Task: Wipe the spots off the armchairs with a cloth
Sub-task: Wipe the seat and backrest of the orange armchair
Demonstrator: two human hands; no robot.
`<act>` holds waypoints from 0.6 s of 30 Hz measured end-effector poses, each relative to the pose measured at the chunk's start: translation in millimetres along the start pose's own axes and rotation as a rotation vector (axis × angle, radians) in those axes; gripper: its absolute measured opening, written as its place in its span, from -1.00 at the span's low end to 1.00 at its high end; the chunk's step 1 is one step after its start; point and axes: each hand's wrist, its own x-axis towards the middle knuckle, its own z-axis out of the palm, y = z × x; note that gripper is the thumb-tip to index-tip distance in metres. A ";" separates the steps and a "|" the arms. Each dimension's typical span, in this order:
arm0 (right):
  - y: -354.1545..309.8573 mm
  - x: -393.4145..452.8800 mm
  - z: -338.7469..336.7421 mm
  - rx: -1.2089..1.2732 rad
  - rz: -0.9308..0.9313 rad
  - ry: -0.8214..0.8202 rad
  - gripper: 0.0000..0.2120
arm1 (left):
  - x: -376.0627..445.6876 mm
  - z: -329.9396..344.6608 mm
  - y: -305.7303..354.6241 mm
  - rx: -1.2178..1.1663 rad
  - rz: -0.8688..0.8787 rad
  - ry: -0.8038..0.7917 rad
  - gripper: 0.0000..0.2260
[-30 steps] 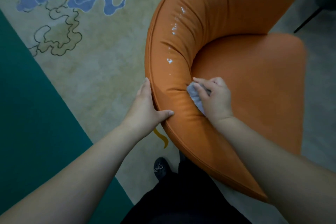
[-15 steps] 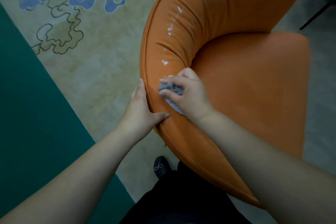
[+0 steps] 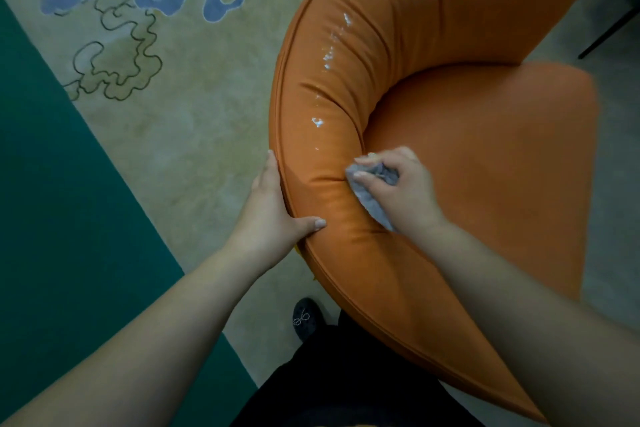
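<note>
1. Beige rug [image 3: 194, 135] with blue and outlined swirl pattern, upper left; teal band [image 3: 69, 218] running diagonally across the lower left. Grey floor [image 3: 616, 184] to the right of the chair.
2. Orange armchair [image 3: 485, 156] filling centre and right; curved padded backrest sweeping from the top edge down to the lower right, long axis following that arc, seat opening toward the right.
3. Piped outer edge of the backrest facing the rug; open rug all along that side. Dark thin leg of other furniture [image 3: 609, 35] near the chair's upper right.
4. Row of glossy wet spots [image 3: 329, 59] along the backrest top, strung from upper right down toward the hands.
5. Left hand [image 3: 273, 218] on the outer rim, fingers flat against the outside, thumb over the top, gripping the padding.
6. Right hand [image 3: 405, 187] at the inner crease between backrest and seat, fingers curled around a crumpled grey cloth [image 3: 372, 194] pressed to the upholstery, just below the lowest spot.
7. Dark shoe [image 3: 304, 319] on the rug below the chair edge; black clothing [image 3: 346, 385] at bottom centre.
</note>
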 end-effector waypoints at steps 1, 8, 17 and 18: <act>-9.6 0.5 9.4 0.042 -0.049 -0.031 -0.78 | 0.3 0.0 0.7 -0.004 -0.001 0.001 0.17; -9.0 4.8 10.2 0.079 0.016 -0.031 -0.83 | 7.3 -6.3 8.7 -0.040 -0.017 -0.009 0.16; -36.9 24.3 56.3 -0.028 -0.258 0.074 -0.80 | 22.2 -14.1 8.6 -0.078 0.018 -0.025 0.11; -35.0 26.8 58.0 -0.037 -0.270 0.120 -0.80 | 24.6 -15.0 7.6 -0.091 0.020 -0.033 0.12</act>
